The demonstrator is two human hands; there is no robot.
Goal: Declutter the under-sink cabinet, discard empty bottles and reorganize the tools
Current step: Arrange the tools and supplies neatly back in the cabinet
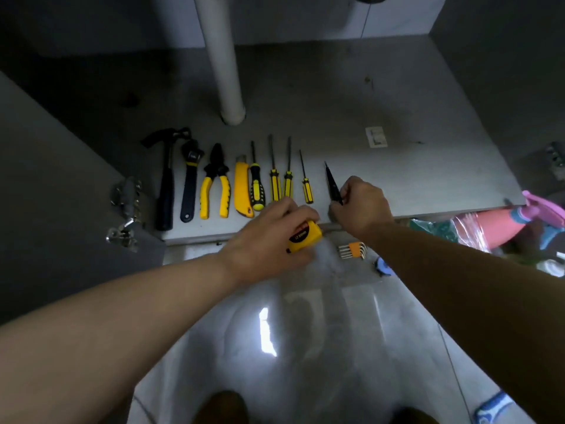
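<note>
Head view, looking down into the open cabinet. Grips a yellow tape measure (pixel 304 237) in the left hand (pixel 269 240), fingers curled round the case, right over the front edge of the cabinet floor (pixel 397 117). Pinches a slim black pointed tool (pixel 331 185) in the right hand (pixel 362 206) by its thick end, tip aimed at the back wall, at the right end of the row laid along that front edge: hammer (pixel 166 185), wrench (pixel 189 179), pliers (pixel 215 182), utility knife (pixel 243 191), then four screwdrivers (pixel 275 188). Leaves a set of hex keys (pixel 351 249) on the tiles just outside the front edge, near the right wrist. Judging by looks: tape measure hard-cased, compact, likely dense for its bulk and a bit slick, so best clasped across the flat sides as now. Black tool probably light, stiff and sharp at the point, so better taken at the handle end and set down flat. Shows one piece of writing, a black round label on the tape measure with a figure ending in "mm"; digits too blurred to trust.
</note>
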